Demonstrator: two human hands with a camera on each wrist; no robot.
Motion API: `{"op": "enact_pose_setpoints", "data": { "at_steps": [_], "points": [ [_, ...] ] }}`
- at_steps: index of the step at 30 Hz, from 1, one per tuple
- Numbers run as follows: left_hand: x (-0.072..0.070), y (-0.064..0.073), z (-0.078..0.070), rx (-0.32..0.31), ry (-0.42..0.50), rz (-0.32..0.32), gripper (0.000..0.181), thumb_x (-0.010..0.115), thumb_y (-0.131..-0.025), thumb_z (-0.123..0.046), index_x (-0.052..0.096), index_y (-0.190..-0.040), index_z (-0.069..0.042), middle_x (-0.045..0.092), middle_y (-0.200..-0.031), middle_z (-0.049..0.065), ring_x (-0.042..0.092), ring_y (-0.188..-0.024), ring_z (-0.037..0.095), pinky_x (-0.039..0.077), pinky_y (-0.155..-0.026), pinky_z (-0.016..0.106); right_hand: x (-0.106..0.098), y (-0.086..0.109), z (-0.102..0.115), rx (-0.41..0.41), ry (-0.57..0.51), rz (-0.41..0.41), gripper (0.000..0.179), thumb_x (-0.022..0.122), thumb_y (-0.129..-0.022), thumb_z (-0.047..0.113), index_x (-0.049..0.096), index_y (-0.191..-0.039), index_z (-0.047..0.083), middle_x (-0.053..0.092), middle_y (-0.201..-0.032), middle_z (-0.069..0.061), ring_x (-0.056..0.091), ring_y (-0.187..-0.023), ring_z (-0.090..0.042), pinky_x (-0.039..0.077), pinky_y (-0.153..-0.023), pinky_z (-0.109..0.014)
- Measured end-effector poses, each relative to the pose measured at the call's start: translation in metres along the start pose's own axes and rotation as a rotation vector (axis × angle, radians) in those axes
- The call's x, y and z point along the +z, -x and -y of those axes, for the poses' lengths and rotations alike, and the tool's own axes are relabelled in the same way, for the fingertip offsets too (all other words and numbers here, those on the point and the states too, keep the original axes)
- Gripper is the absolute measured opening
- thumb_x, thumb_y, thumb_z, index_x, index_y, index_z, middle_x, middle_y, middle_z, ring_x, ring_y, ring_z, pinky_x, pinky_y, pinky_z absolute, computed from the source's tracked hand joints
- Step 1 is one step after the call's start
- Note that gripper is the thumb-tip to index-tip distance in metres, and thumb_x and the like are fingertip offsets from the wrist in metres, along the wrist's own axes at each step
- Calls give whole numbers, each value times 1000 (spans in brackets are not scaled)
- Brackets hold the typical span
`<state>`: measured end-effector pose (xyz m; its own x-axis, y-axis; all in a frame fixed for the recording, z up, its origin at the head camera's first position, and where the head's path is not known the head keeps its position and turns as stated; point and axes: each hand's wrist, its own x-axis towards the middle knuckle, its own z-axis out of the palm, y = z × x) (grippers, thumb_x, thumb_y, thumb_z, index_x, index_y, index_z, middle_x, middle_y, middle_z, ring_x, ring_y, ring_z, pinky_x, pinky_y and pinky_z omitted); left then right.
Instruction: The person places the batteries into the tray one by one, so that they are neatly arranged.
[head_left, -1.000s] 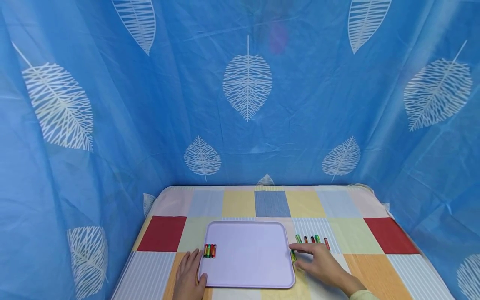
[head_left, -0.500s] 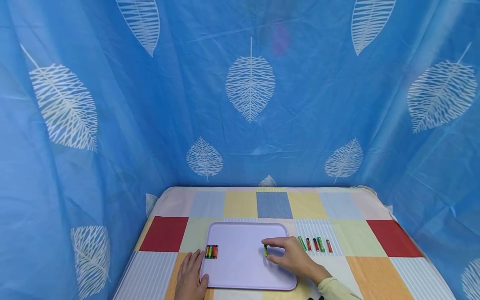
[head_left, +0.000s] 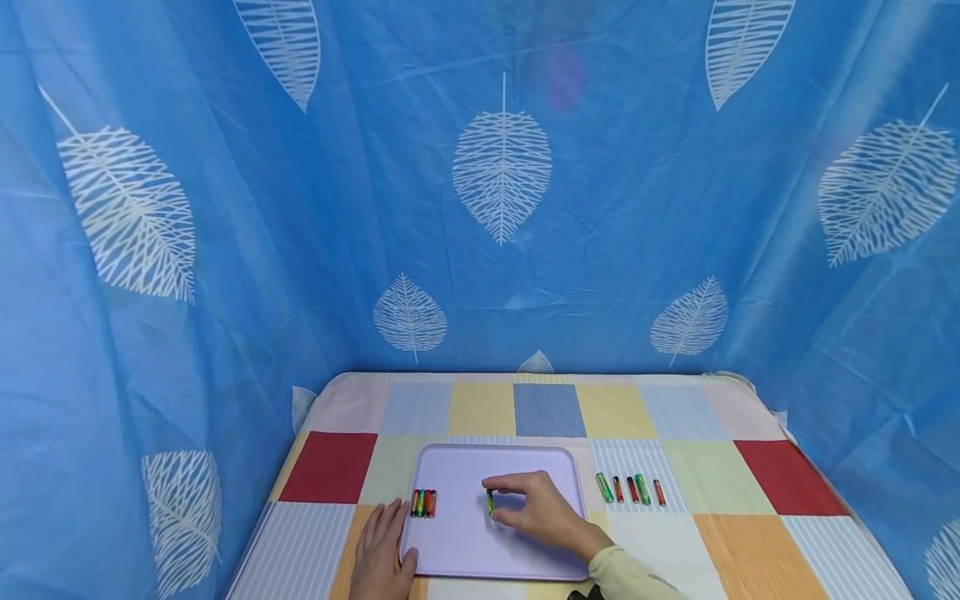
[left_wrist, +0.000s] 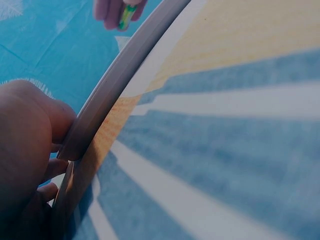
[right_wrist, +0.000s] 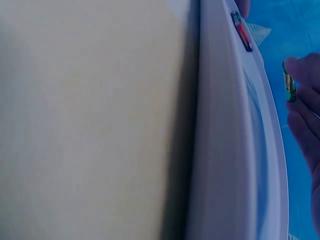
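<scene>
My right hand (head_left: 543, 510) is over the middle of the lilac tray (head_left: 465, 554) and pinches a green battery (head_left: 491, 502) by its ends, between thumb and fingers. In the right wrist view, this battery (right_wrist: 289, 82) is upright and shows a yellowish band. Several red and green batteries (head_left: 423, 503) lie side by side in a row along the tray's left side. My left hand (head_left: 381, 550) rests at the tray's left edge, fingers extended. In the left wrist view, its thumb (left_wrist: 62, 117) is against the tray rim (left_wrist: 107, 82).
Right of the tray, several loose batteries (head_left: 633, 490), green and red, lie spaced out on the patchwork cloth (head_left: 738, 542). A blue curtain (head_left: 600, 250) with white leaf prints encloses the back and sides. Something dark (head_left: 587, 593) shows at the bottom edge near the right sleeve.
My right hand picked up the green battery from beside the tray's right edge and carried it left over the tray. My left hand stayed in place.
</scene>
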<state>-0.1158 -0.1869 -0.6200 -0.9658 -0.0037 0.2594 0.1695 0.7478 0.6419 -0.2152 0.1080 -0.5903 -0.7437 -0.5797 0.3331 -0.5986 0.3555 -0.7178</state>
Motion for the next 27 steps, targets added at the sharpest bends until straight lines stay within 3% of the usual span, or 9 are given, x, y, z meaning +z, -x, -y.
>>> {"op": "enact_pose_setpoints", "data": {
  "at_steps": [10, 18, 27],
  "points": [
    [-1, -1, -3, -34, -2, 19, 66, 73, -87, -6, 59, -151, 2, 57, -156, 27, 39, -149, 53, 30, -121, 77, 28, -22, 14, 17, -55, 0, 43, 87, -90, 5, 78, -132, 1, 81, -130, -7, 79, -117, -24, 64, -104, -33],
    [-4, -3, -4, -84, -8, 69, 67, 74, -89, -5, 57, -154, 1, 54, -160, 26, 36, -153, 52, 27, -125, 77, 45, -33, 20, 26, -67, 2, 43, 87, -90, 5, 78, -132, 2, 81, -129, -7, 78, -119, -19, 63, -105, -30],
    [-3, -4, -3, -77, -7, 66, 67, 74, -89, -7, 57, -154, 1, 55, -159, 26, 37, -152, 53, 27, -123, 79, 58, -45, 24, 52, -62, -9, 43, 87, -89, 6, 79, -131, 4, 81, -128, -4, 77, -118, -16, 63, -103, -28]
  ]
}}
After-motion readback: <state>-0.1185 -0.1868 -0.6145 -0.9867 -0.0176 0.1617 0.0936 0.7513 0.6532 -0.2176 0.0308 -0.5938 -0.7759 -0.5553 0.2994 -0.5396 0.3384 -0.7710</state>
